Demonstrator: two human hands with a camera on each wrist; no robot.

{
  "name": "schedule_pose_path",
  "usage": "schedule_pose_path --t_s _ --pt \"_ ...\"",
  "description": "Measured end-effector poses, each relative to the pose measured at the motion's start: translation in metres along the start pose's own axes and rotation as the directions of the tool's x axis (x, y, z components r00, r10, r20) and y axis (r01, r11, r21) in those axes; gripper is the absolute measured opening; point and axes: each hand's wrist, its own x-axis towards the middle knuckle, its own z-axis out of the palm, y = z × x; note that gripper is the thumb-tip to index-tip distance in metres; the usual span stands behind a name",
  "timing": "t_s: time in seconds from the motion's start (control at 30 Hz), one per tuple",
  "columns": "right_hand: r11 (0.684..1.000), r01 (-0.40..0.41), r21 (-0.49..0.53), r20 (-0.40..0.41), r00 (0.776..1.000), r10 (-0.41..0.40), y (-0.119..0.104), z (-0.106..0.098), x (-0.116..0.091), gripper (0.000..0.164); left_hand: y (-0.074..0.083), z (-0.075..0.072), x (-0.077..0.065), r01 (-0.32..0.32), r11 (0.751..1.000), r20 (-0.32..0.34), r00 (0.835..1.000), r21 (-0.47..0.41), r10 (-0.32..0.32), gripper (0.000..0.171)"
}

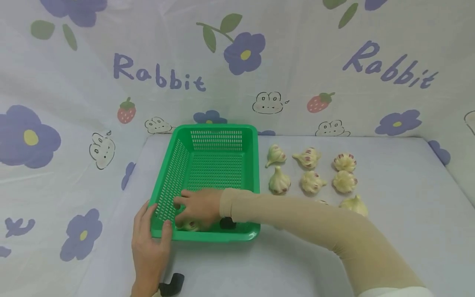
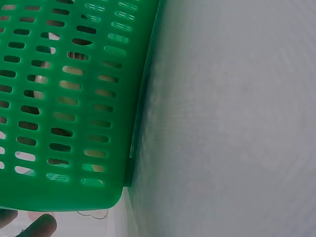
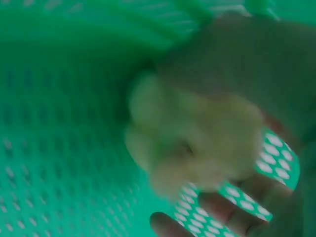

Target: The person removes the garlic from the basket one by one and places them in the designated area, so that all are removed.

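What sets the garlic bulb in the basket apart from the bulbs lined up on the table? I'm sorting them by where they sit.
The garlic bulb in the basket lies at the near left corner of the green basket, under the right hand; the bulbs on the table lie in rows right of it, untouched. The first is mostly hidden, the others fully visible. All are whitish with purple streaks. The left hand holds the basket's near corner.

Seven garlic bulbs lie loose on the pale table (image 1: 400, 231), right of the work area: nearest row (image 1: 275, 155), (image 1: 309, 157), (image 1: 344, 161); next (image 1: 279, 181), (image 1: 312, 182), (image 1: 344, 181); one (image 1: 355, 204) alone, possibly another half-hidden. Backdrop cloth (image 1: 74, 123) printed with flowers, strawberries, "Rabbit".
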Motion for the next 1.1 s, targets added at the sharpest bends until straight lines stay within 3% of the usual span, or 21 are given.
schedule_pose_path --t_s 0.3,0.57,0.8,1.1 --pt "0.999 0.013 0.037 0.041 0.999 -0.014 -0.004 0.009 0.003 0.024 -0.001 -0.001 -0.001 0.037 0.999 0.023 0.999 0.016 -0.037 0.051" --pt "0.999 -0.024 0.024 0.018 1.000 0.023 -0.002 0.010 0.004 0.041 -0.001 0.000 -0.001 0.039 0.999 0.020 0.999 0.017 -0.039 0.053" --pt "0.999 -0.046 0.007 -0.016 0.999 0.047 0.003 -0.001 -0.003 0.055 0.002 -0.001 0.000 0.051 0.998 0.033 0.998 0.035 -0.052 0.053" --pt "0.997 -0.056 0.055 -0.108 0.992 0.062 0.012 -0.022 -0.021 0.053 -0.002 0.000 -0.001 0.015 1.000 0.012 1.000 0.018 -0.015 0.053"
